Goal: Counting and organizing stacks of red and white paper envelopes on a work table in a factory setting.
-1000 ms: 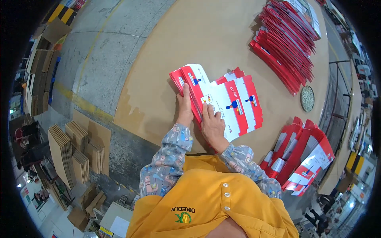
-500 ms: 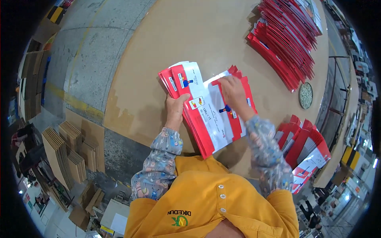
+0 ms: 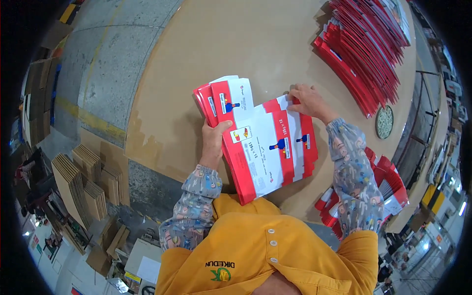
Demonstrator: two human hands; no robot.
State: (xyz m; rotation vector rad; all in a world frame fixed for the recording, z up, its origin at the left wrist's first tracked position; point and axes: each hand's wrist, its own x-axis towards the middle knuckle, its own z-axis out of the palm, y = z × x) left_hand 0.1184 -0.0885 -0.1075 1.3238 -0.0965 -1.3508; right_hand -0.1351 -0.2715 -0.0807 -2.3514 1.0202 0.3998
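So there aren't really any bins or trays here, just flat-packed stuff sitting straight on a big brown cardboard-covered table [image 3: 265, 44]. The thing being worked on is a stack of flattened red-and-white cartons [image 3: 265, 142], lying near the table's front edge right in front of the person, fanned a bit so the top-left corners stick out past each other. The top carton is tilted, white panel up with small blue and red printed figures on it. The left hand [image 3: 214, 140] comes in from below and grips the left side of the stack, thumb curled over the top face and fingers tucked underneath, so it's closed around the cartons. The right hand [image 3: 307, 101] is stretched out to the far upper-right corner of the stack, fingers bent down and pressing or pinching that edge, can't tell if it's actually got a grip under it or is just resting on top. Both forearms are in patterned sleeves, over a yellow vest. Further back on the right there's a long row of more red flat cartons [image 3: 368, 54] overlapping like shingles, well apart from the hands. A round patterned disc [image 3: 384, 122] sits just beside the near end of that row. Another red pile [image 3: 388, 187] hangs out at the right edge behind the right elbow. On the floor off to the left are stacks of plain brown cardboard sheets [image 3: 81, 179].
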